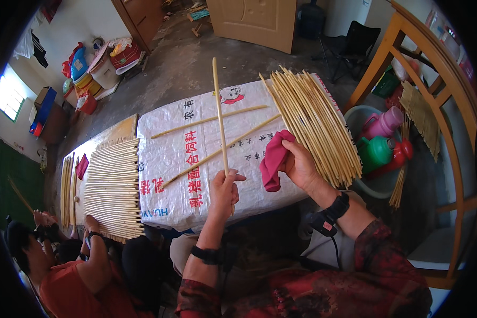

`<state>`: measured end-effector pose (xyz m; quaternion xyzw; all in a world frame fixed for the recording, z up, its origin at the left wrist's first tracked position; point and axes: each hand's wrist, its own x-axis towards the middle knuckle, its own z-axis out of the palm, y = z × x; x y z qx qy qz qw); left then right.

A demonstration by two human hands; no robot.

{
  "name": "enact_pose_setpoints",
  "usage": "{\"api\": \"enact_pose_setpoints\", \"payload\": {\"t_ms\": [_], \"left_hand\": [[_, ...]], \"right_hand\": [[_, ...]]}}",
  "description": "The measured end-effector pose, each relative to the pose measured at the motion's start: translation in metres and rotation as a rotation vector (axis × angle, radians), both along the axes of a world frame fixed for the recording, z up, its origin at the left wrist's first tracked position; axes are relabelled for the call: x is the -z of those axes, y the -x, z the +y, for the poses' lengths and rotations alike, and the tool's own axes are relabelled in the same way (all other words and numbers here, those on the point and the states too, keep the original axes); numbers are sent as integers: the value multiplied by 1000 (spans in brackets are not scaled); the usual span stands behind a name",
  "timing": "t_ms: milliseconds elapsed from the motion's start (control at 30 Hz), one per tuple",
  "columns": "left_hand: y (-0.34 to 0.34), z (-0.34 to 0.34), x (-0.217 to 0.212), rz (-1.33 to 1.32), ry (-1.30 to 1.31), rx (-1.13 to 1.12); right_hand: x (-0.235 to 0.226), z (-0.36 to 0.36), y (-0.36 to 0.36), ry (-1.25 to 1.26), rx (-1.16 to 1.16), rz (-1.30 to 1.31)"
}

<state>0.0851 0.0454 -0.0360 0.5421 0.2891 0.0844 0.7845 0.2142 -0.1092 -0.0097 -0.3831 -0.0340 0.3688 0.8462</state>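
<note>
My left hand is closed round the lower part of a pale, slender wooden stick, which points away from me above the table. In my right hand is a crumpled magenta cloth, pinched between thumb and fingers and apart from the stick. Two more sticks lie loose on the white woven plastic sheet: one stick across the far part, another stick slanting beneath the raised one. To the right of my right hand, a dense row of sticks covers the sheet's right end.
At left a co-worker in red reaches to another row of sticks beside a second cloth. A basin with green and pink flasks stands right, near a wooden chair. A door stands ajar beyond.
</note>
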Motion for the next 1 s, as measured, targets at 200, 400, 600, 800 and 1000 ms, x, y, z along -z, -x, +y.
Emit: {"api": "enact_pose_setpoints", "payload": {"t_ms": [200,400,600,800,1000], "left_hand": [[0,-14,5,7,170,192],[-5,-26,-2,-130,-18,128],[-3,-13,-4,-113,-19,-49],[8,9,-10,-273,63,-251],[12,12,-6,-130,25,-148]], "right_hand": [[6,6,-2,-26,-31,76],[17,16,-10,-3,-29,113],[-1,30,-8,153,21,-314],[6,15,-21,16,88,-173],[76,-26,1,440,-85,93]]}}
